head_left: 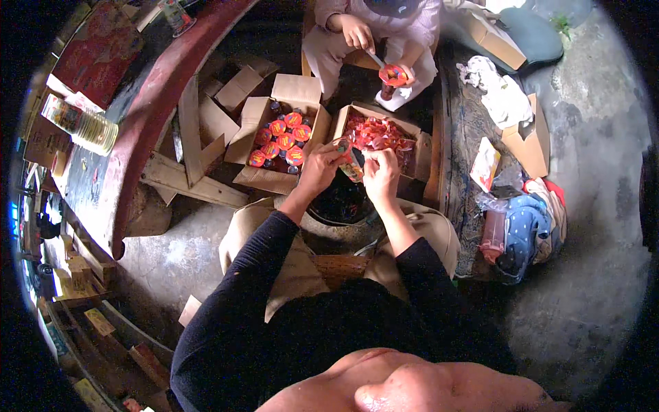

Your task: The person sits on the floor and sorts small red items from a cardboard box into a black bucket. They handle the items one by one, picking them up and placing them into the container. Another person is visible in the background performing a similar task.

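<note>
My left hand (321, 168) and my right hand (381, 172) grip a small, shiny item with a colored label (353, 165), too small to identify. Below them is a dark round container (333, 206) between my knees. To the left, an open carton (248, 174) holds several dark bottles and round red-and-yellow labeled pieces (286, 141). Just behind my right hand, a second carton (419, 165) holds a heap of red crinkled pieces (364, 130).
A co-worker (371, 20) sits opposite, holding a long tool and a red-topped jar. A curved bench (96, 192) at left carries stacked cups (86, 130). At right lie a white cloth (494, 89), cartons (528, 147), a pink bottle (493, 237) and blue clothing (528, 233).
</note>
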The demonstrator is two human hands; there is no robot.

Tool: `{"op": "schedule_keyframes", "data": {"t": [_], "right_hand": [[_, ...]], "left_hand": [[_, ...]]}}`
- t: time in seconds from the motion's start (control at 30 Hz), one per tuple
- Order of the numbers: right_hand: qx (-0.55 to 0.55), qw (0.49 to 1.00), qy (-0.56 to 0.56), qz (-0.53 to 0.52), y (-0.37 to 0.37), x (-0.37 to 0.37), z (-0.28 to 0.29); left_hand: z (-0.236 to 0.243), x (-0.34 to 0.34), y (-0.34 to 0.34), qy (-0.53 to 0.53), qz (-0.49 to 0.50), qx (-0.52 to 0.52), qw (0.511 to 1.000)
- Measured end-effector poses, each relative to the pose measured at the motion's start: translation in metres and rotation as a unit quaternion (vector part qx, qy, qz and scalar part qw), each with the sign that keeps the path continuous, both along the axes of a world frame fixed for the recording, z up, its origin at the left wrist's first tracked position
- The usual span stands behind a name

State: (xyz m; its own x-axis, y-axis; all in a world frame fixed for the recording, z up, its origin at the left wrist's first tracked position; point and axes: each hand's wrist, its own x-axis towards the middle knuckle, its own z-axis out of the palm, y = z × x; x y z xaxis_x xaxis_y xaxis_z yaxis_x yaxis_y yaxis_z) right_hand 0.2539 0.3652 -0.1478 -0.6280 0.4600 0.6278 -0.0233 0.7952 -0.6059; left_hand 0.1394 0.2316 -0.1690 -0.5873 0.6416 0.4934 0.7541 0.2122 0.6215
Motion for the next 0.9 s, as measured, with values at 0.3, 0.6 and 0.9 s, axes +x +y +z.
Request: {"op": "schedule_keyframes", "data": {"t": [0.3,0.6,0.9], "right_hand": [[0.02,0.997,-0.068,0.006,-0.012,0.0,-0.004],[0.008,0.996,-0.083,-0.039,0.009,-0.01,-0.029],[-0.262,0.934,-0.243,-0.015,0.04,0.006,0.006]], "left_hand": [[-0.004,0.004,0.003,-0.047,0.013,0.003,0.999],[0.0,0.025,0.007,0.074,-0.014,0.009,0.997],[-0.011,-0.005,-0.007,-0.446,-0.008,0.012,0.895]]}}
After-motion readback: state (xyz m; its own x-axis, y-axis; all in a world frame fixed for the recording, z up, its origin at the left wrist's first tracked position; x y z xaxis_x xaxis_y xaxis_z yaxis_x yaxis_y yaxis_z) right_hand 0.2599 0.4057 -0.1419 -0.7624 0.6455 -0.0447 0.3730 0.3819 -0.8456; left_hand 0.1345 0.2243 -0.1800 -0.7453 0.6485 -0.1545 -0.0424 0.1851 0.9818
